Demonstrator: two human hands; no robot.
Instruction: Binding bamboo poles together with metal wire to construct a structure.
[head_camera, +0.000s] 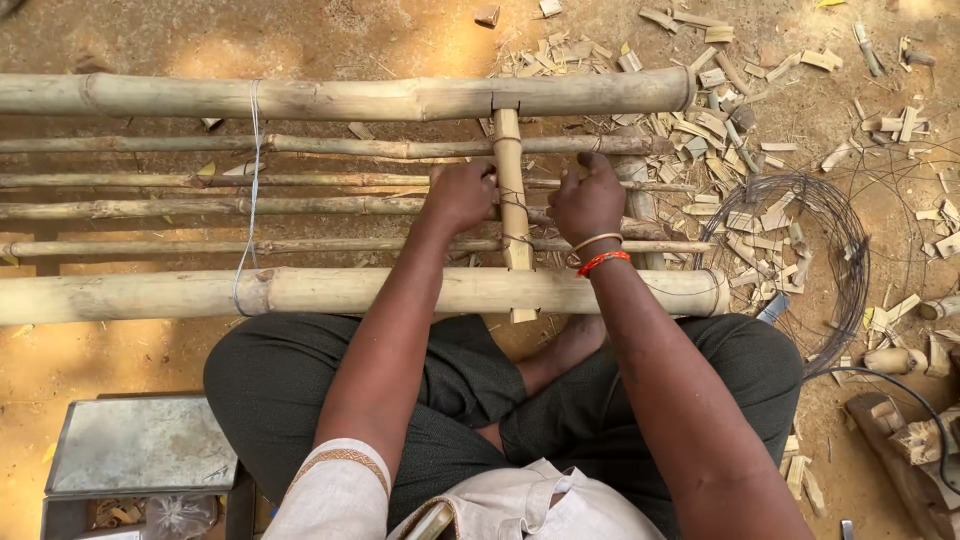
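Left hand (458, 195) and right hand (588, 198) both closed tight either side of the upright bamboo crosspiece (510, 170), apparently pinching thin binding wire (512, 203) over a thin bamboo slat (300, 207); best cinched snug, evenly, without shifting the slat.

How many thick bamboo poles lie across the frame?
2. One thick pole lies at the far side, one near the knees. Left hand and right hand grip between them, beside the crosspiece.
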